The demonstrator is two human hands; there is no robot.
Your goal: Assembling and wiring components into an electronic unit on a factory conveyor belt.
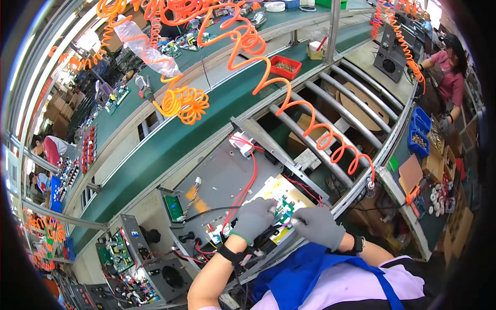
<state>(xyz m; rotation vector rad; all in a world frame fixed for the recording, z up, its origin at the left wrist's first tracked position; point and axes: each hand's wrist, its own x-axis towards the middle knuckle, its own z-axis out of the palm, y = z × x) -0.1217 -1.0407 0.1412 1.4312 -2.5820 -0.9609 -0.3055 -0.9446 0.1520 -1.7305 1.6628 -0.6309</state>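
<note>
A grey metal chassis (219, 164) lies in front of me with its inside showing. My left hand (254, 219), in a grey glove, is closed at the left edge of a small green circuit board (284, 209) inside it. From the right, my gloved right hand (321, 227) reaches to the same board with fingers curled and pinched. What either hand's fingertips grip is hidden. Beneath the board is a pale yellow sheet (283, 188). Red wires (252, 180) cross the chassis, and a loose wire bundle with a white connector (194, 191) lies farther left.
Another unit with a fan (170, 276) stands at lower left. Beyond the chassis runs a green conveyor belt (139, 160) carrying a red bin of screws (284, 67). An orange coiled hose (310, 111) hangs across metal rollers (356, 103). A co-worker (449, 72) is at far right, beyond blue bins (419, 134).
</note>
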